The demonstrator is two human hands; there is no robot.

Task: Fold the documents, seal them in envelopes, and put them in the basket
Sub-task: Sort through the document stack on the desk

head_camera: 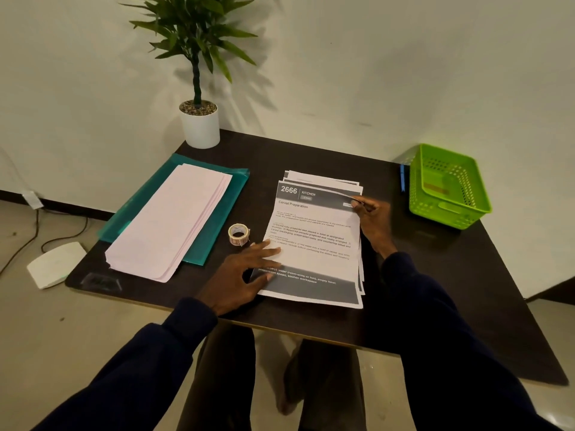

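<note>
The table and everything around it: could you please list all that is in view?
table: one, dark, centre
documents: one stack, white with grey bands, centre
envelopes: one stack, pale pink, on folder
folder: one, teal, left
sticker roll: one, pinkish, between stacks
basket: one, green, right
pen: one, blue, beside basket
plant: one, green, white pot, far corner
white device: one, floor, left
left hand: flat on documents
right hand: lifting the top sheet's corner

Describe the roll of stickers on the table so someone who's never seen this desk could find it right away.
On the dark table, look between the pink envelopes on the left and the printed documents in the middle. The sticker roll stands there, just beyond the left hand. It is the only small round thing among flat paper.
</note>
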